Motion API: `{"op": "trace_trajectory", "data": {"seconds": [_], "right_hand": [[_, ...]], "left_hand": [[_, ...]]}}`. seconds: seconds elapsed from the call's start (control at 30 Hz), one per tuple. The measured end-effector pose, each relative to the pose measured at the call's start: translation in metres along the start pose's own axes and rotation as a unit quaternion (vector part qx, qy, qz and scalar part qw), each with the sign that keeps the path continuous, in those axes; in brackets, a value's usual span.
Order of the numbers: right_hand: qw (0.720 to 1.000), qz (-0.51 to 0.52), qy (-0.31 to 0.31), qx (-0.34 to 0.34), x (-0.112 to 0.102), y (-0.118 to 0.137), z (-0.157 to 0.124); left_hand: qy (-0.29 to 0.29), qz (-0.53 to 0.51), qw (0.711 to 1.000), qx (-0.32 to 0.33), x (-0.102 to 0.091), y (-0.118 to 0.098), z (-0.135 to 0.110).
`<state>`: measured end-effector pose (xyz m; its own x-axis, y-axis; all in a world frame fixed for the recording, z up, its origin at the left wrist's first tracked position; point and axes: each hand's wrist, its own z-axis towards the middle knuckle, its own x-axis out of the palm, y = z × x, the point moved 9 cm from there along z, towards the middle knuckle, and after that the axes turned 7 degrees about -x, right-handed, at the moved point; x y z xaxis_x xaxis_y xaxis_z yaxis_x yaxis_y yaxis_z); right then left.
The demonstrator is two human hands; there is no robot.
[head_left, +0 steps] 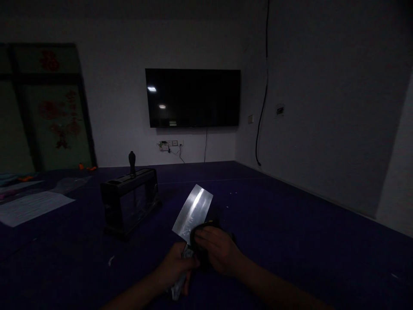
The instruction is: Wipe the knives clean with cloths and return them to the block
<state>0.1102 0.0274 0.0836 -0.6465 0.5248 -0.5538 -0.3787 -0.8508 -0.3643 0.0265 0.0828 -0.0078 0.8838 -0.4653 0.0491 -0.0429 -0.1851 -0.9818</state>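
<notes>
cleaver [193, 211], one: over the table [297, 245], well short of its far edge. left hand [176, 266] closed round its handle; right hand [222, 250] gripping a black item [203, 258] beside it. handling: steady grip, sharp side clear of skin.

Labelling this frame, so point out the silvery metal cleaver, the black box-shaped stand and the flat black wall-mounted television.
Metal cleaver [187, 221]: head view, blade face.
Black stand [112, 209]: head view, end wall.
Television [194, 98]: head view, middle of screen.
</notes>
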Motion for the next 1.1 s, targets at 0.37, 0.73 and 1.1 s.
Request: {"op": "trace_trajectory", "data": {"seconds": [0.37,0.73,1.1], "right_hand": [[0.998,0.026,0.045,-0.04,0.007,0.012,0.005],[0.996,0.042,0.067,-0.027,0.01,0.009,0.008],[0.996,-0.048,0.051,0.058,0.02,-0.013,-0.009]], "left_hand": [[0.007,0.072,0.997,-0.016,0.001,0.005,0.007],[0.012,0.045,0.999,-0.013,0.002,0.004,0.004],[-0.005,-0.003,1.0,0.001,-0.001,0.001,0.003]]}}
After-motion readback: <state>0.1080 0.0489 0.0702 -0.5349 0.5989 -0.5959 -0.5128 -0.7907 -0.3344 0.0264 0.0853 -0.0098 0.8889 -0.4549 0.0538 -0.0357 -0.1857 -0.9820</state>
